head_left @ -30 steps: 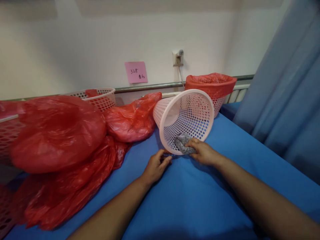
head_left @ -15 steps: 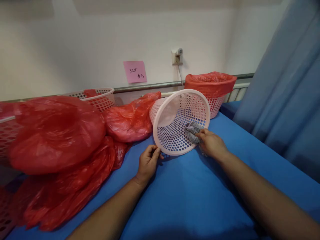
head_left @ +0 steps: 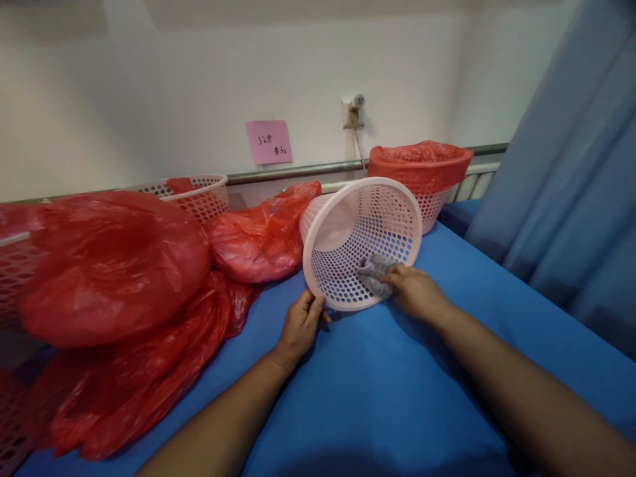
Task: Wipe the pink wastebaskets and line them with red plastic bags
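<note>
A pale pink perforated plastic basket lies on its side on the blue sheet, its mouth turned toward me. My left hand grips the lower left of its rim, fingers curled. My right hand is closed on a crumpled grey cloth and presses it against the inside of the basket near the lower right rim.
Red plastic bags pile up at the left, some over baskets. Another pink basket stands behind them. A basket lined with a red bag stands at the back right. A blue curtain hangs right. A wall socket and pink note are behind.
My left hand has gone from the sheet to gripping the basket rim. The basket has turned slightly. My right hand has rubbed the cloth up the inner wall and back down.
</note>
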Demonstrator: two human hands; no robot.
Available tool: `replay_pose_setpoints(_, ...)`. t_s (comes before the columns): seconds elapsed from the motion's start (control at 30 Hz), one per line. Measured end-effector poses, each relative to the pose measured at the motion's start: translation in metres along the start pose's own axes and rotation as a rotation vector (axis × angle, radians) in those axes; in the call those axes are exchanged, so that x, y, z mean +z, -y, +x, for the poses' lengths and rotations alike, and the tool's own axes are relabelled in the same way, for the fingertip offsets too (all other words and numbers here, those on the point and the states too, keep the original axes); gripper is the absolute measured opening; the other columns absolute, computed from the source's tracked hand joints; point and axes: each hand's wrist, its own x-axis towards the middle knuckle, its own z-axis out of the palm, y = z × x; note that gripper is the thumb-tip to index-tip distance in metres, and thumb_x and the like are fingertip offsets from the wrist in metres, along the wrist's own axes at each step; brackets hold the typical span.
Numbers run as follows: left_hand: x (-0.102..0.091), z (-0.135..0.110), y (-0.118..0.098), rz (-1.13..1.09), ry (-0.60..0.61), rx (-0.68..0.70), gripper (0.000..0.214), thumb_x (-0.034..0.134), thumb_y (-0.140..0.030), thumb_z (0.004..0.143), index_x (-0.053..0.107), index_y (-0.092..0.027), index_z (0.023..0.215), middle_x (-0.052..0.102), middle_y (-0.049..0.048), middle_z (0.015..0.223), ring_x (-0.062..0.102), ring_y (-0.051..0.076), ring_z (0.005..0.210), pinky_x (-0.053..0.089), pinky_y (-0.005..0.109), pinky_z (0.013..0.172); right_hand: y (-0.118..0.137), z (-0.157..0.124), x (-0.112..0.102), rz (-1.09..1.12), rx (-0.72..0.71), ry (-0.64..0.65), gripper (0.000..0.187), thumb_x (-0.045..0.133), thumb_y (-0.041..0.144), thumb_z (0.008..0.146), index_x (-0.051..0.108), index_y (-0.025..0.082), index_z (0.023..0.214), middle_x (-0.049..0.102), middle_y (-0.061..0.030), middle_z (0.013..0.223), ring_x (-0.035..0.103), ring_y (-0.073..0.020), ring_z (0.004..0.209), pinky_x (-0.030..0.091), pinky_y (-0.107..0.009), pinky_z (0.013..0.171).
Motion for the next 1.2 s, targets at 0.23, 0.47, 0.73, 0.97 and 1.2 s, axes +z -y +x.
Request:
replay_pose_setpoints(0.23, -0.007, 0.0, -0.003, -0.017, -0.072, 0.01, 0.035, 0.054, -0.055, 0.097, 0.055, -0.021, 0.088, 0.061, -0.0043, 0.066, 0.059, 0.012, 0.054, 0.054, 0.023, 0.052, -0.002, 0.003, 0.006, -0.19, 0.08, -0.08, 0.05, 0.051, 0.001, 0.082, 0.073, 0.026, 0.12, 0.066, -0.0089, 0.115, 0.06, -0.0241, 0.101, 0.051, -0.042, 0.093)
replay_pose_setpoints(0.47, 0.013, -0.003, 0.002, 0.023, 0.168, -0.002, 0.028, 0.067, -0.044, 0.088, 0.068, -0.017, 0.091, 0.075, 0.0027, 0.073, 0.071, 0.018, 0.067, 0.058, 0.029, 0.068, 0.026, -0.002, 0.031, 0.174, -0.185, 0.149, 0.065, 0.053, 0.0, 0.069, 0.066, 0.026, 0.127, 0.062, -0.0066, 0.124, 0.061, -0.0221, 0.115, 0.051, -0.039, 0.104)
replay_pose_setpoints(0.73, 0.004, -0.003, 0.0, 0.026, 0.039, 0.017, 0.028, 0.055, -0.047, 0.098, 0.058, -0.02, 0.089, 0.066, -0.0032, 0.065, 0.062, 0.013, 0.056, 0.053, 0.025, 0.058, -0.012, 0.006, 0.003, -0.157, 0.073, -0.068, 0.05, 0.054, 0.0, 0.079, 0.072, 0.023, 0.119, 0.065, -0.0112, 0.118, 0.063, -0.0279, 0.104, 0.05, -0.047, 0.095)
replay_pose_setpoints(0.97, 0.004, -0.003, 0.0, 0.029, -0.014, 0.031, 0.034, 0.053, -0.052, 0.099, 0.056, -0.021, 0.088, 0.063, -0.0046, 0.061, 0.059, 0.011, 0.052, 0.05, 0.024, 0.056, 0.006, 0.0, 0.011, 0.012, -0.102, 0.064, 0.056, 0.052, -0.003, 0.071, 0.072, 0.024, 0.116, 0.065, -0.0087, 0.119, 0.062, -0.0253, 0.109, 0.05, -0.042, 0.098)
replay_pose_setpoints(1.2, 0.002, -0.003, 0.001, 0.036, -0.021, 0.033, 0.046, 0.046, -0.062, 0.1, 0.058, -0.02, 0.087, 0.067, -0.0014, 0.062, 0.065, 0.014, 0.055, 0.053, 0.025, 0.057, 0.017, -0.001, 0.018, 0.139, -0.16, 0.126, 0.062, 0.053, -0.001, 0.067, 0.07, 0.028, 0.119, 0.066, -0.0056, 0.119, 0.063, -0.0237, 0.11, 0.051, -0.04, 0.098)
